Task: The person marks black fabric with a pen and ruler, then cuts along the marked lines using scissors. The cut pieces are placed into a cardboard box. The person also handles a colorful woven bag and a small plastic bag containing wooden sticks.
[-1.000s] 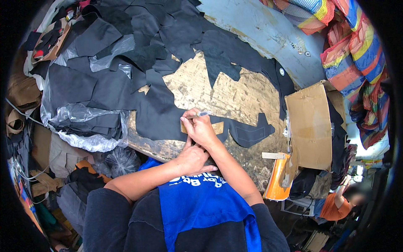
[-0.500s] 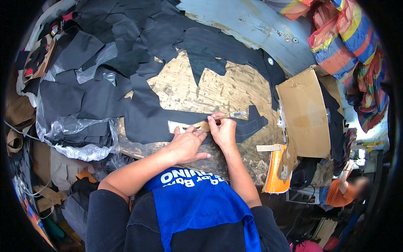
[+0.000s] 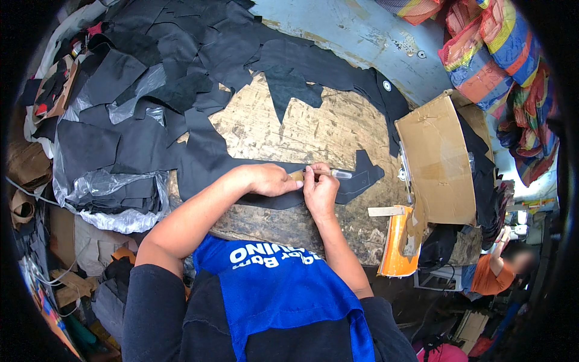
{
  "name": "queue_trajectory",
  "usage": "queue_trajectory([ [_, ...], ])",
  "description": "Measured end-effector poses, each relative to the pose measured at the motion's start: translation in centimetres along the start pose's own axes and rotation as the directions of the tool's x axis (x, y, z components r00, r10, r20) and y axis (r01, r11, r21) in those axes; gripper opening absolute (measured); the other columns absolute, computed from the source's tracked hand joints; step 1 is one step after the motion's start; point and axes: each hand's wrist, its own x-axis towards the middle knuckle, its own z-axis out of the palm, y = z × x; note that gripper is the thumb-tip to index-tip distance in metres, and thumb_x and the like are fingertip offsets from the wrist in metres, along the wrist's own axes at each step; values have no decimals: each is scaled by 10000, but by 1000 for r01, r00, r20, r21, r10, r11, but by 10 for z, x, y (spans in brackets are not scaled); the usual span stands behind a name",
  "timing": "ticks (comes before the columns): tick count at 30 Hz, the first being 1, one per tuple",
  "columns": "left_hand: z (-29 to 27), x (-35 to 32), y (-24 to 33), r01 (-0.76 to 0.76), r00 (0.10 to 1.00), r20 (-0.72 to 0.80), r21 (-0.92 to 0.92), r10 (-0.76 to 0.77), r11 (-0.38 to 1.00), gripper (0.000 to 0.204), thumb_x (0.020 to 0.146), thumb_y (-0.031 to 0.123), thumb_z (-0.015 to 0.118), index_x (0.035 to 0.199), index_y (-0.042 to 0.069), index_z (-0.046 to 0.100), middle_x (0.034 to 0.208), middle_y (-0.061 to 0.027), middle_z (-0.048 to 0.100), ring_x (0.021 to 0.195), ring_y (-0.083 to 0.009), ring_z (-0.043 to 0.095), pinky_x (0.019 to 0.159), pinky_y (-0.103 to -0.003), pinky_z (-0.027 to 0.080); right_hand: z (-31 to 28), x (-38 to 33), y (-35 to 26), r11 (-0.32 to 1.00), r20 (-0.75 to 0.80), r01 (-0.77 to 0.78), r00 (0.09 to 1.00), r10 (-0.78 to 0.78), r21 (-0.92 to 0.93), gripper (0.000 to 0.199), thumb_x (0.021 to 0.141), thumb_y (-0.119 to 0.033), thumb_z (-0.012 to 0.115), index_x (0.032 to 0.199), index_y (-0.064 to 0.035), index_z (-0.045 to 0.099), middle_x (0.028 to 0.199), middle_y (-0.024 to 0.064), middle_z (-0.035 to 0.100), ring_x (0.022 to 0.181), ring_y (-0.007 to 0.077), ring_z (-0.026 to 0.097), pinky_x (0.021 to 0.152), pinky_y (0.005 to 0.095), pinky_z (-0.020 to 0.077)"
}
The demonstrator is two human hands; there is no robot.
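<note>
My left hand (image 3: 271,181) is closed over a black leather piece (image 3: 211,160), its fingers curled and its thumb against a narrow tan strip (image 3: 296,175) that looks like a template. Most of the strip is hidden under the hand. Right beside it, my right hand (image 3: 320,192) pinches a slim pen (image 3: 341,174), whose pale clear end points right. The pen's tip is hidden by the fingers. Light outlines show on the leather's right end (image 3: 365,175), past the right hand.
Black leather pieces (image 3: 139,114) cover the left and far side of the worn wooden table (image 3: 265,133). At right stand a cardboard box (image 3: 435,160) and an orange holder (image 3: 397,244) with a wooden stick on top. A person in orange (image 3: 491,274) is farther right.
My left hand has gone from lying spread on the white-and-tan template to curling round it, closer to my right hand. The pen has tipped slightly lower.
</note>
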Motion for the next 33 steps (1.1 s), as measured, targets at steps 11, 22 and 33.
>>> queue_trajectory([
  [11,-21,22,-21,222,951,287,-377,-114,899,785,909,673,242,1425,87,327,1230,-86,593,904,-170,598,709,-318,525,28,-36,-42,894,481,-138,872,-94,426,106,845,-115,649,887,-23,617,820,115,629,758,217,611,677,328,490],
  [22,-26,22,-18,322,925,306,-313,-226,894,759,925,646,264,1407,70,370,1153,-74,642,991,-166,591,821,-338,502,18,-31,-48,982,361,67,924,-129,179,61,780,-85,651,803,-36,622,812,155,644,668,317,638,597,379,505],
  [33,-22,12,-13,239,962,200,-269,-188,933,801,898,701,192,1278,100,559,1139,-101,634,851,-176,585,683,-306,510,-23,-9,-17,993,324,-114,941,100,23,128,809,-99,622,737,7,632,707,148,645,647,307,649,571,341,498],
])
